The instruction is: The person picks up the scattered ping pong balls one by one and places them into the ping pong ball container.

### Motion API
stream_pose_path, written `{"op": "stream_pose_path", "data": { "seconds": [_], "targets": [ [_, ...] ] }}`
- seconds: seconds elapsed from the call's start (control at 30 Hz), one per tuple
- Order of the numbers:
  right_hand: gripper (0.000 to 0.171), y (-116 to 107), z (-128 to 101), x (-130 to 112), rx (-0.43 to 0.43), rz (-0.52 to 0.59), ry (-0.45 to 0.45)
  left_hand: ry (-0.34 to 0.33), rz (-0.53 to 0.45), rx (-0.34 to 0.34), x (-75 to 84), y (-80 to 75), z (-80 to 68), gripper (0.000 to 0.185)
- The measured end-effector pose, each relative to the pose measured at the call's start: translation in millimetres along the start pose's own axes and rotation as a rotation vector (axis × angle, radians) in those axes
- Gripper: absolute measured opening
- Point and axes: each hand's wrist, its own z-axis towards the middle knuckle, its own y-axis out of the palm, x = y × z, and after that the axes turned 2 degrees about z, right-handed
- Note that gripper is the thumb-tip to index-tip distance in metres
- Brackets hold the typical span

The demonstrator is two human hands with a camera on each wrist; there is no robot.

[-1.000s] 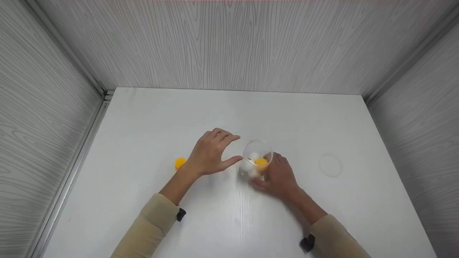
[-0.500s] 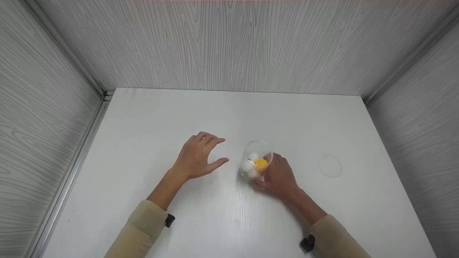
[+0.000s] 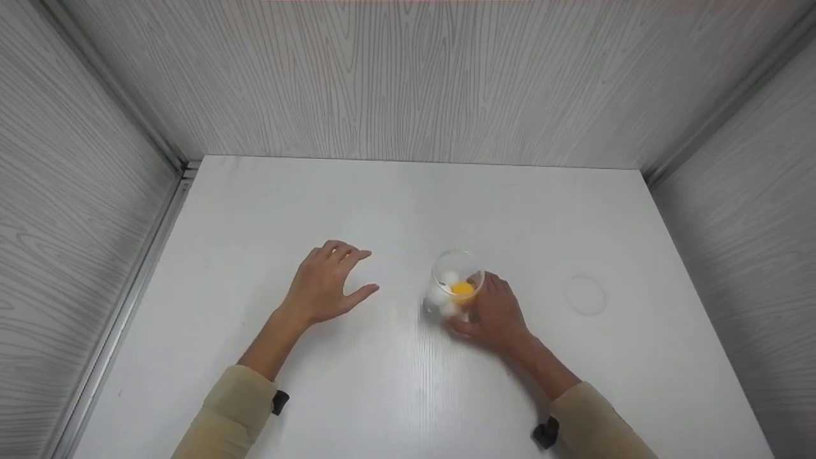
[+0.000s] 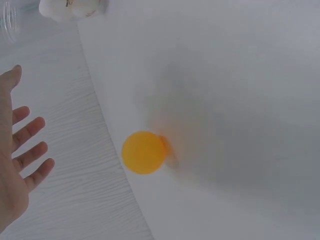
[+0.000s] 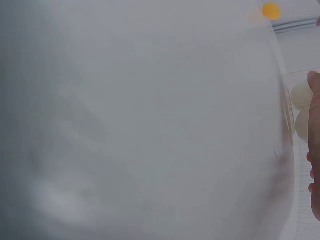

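My right hand (image 3: 494, 313) grips the side of a clear jar (image 3: 458, 260) that stands on the white table. Inside it lie an orange ping-pong ball (image 3: 463, 292) and several white balls (image 3: 438, 294). Off to the left, my left hand (image 3: 319, 287) is held above the table with thumb and fingers apart, holding nothing. The left wrist view has a loose orange ping-pong ball (image 4: 143, 152) on the table beyond that hand's fingers; in the head view the hand hides it. Two white balls (image 5: 301, 96) show through the jar in the right wrist view, beside my right thumb.
A thin clear ring-shaped piece, perhaps the jar's lid (image 3: 586, 294), lies flat on the table (image 3: 408, 210) to the right of my right hand. Grey wood-grain panels (image 3: 408, 76) enclose the table at the back and both sides.
My left hand has moved left, away from the jar, and now covers the loose orange ball in the head view. My right hand and the jar have stayed in place.
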Motion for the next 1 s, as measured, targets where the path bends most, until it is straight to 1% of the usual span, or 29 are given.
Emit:
{"op": "stream_pose_path", "data": {
  "seconds": [0.17,0.27,0.43,0.53,0.63,0.8,1.0],
  "targets": [
    [0.079,1,0,1,0.009,-0.009,-0.004,-0.035,0.019,-0.007,-10.9,5.0,-11.2,0.055],
    [0.079,0,-1,0,0.008,-0.005,-0.004,-0.065,0.023,-0.028,-18.0,6.9,-17.5,0.057],
    [0.078,-1,-1,-1,0.019,0.020,0.000,-0.141,0.007,-0.073,-28.8,7.0,-28.9,0.061],
    [0.077,-1,-1,-1,0.022,0.028,0.002,-0.175,0.007,-0.095,-33.5,6.4,-35.3,0.063],
    [0.077,-1,0,0,0.014,0.024,0.002,-0.196,0.013,-0.107,-37.9,6.3,-41.1,0.065],
    [0.079,-1,1,1,-0.021,0.010,0.007,-0.226,0.024,-0.106,-45.9,6.4,-51.6,0.066],
    [0.078,-1,1,1,-0.010,0.005,-0.004,-0.262,0.022,-0.127,-51.5,8.4,-63.2,0.066]
  ]
}}
